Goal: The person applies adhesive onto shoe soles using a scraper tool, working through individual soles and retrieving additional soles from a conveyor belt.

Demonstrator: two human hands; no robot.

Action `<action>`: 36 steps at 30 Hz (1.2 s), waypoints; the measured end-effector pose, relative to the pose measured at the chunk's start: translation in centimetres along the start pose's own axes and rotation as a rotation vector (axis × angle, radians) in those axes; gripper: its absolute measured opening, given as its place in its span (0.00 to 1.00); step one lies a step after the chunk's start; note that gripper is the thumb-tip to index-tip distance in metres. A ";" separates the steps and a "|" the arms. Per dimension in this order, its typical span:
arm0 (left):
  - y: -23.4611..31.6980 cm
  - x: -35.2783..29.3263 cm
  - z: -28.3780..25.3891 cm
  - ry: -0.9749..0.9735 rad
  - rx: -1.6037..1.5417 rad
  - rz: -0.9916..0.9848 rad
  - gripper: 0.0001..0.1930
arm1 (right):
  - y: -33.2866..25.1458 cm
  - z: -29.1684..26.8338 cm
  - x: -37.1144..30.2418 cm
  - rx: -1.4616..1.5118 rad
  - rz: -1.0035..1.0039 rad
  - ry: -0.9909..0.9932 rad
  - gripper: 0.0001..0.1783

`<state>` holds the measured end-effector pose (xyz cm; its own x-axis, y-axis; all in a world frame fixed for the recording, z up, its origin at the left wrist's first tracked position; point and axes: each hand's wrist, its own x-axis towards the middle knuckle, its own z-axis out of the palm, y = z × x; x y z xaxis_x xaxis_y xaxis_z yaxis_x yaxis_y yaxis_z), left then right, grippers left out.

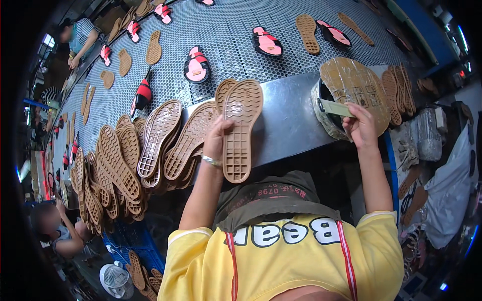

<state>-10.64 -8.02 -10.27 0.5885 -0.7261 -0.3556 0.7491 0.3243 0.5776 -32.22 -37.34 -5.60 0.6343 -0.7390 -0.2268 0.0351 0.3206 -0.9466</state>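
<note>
My left hand (215,139) is closed around a pair of tan shoe soles. The front sole (242,125) stands upright with its patterned underside showing. The other sole (224,90) is mostly hidden behind it. My right hand (361,128) pinches a flat pale green handle (337,108) over the mouth of a round, crusted pot (325,123). What is at the handle's far end is not clear. A brown, tape-covered board (354,88) partly covers the pot. Left of my left hand, stacked soles (159,135) lean along the bench edge, nearest among them another sole (191,138).
Beyond the metal ledge (286,115) runs a perforated conveyor (226,30) carrying soles and pink-and-black sandals (197,65). More soles (396,90) stand right of the pot. A blue crate (135,243) and white fan (115,278) sit below left. Two people (83,37) are at the left.
</note>
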 end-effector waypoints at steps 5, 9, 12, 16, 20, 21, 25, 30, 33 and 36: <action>-2.4 -0.8 2.0 -0.208 -0.098 -0.166 0.27 | 0.5 4.3 -1.6 0.274 0.159 -0.113 0.12; -3.0 -2.0 3.4 -0.385 -0.147 -0.170 0.33 | 1.0 7.2 -2.1 0.296 0.126 -0.189 0.13; -3.2 -2.7 3.0 -0.400 -0.209 -0.237 0.31 | 0.7 8.8 -2.5 0.242 0.034 -0.184 0.13; -2.6 -3.5 3.1 -0.329 -0.125 -0.222 0.28 | 0.6 9.7 -2.9 0.106 -0.090 -0.118 0.13; -2.6 -3.7 2.5 -0.315 -0.007 -0.189 0.29 | 0.8 10.4 -3.2 0.080 -0.127 -0.103 0.12; -2.6 -3.6 2.4 -0.350 0.058 -0.134 0.31 | 0.9 10.6 -3.3 0.067 -0.150 -0.089 0.12; -2.4 -3.1 2.2 -0.524 0.219 -0.059 0.34 | 1.1 11.9 -4.0 0.049 -0.224 -0.052 0.12; -2.4 -2.4 2.2 -0.499 0.191 -0.093 0.34 | 1.3 13.5 -5.1 -0.020 -0.286 -0.075 0.12; -2.6 -1.5 2.4 -0.457 0.259 -0.023 0.37 | 1.8 14.0 -5.7 -0.060 -0.292 -0.125 0.12; -2.4 -0.8 1.9 -0.416 0.203 -0.066 0.31 | 2.4 14.5 -6.4 -0.086 -0.290 -0.188 0.11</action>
<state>-13.46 -9.38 -9.92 0.3384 -0.9361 -0.0957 0.6822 0.1740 0.7101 -25.02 -23.29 -3.11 0.7388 -0.6675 0.0927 0.1743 0.0564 -0.9831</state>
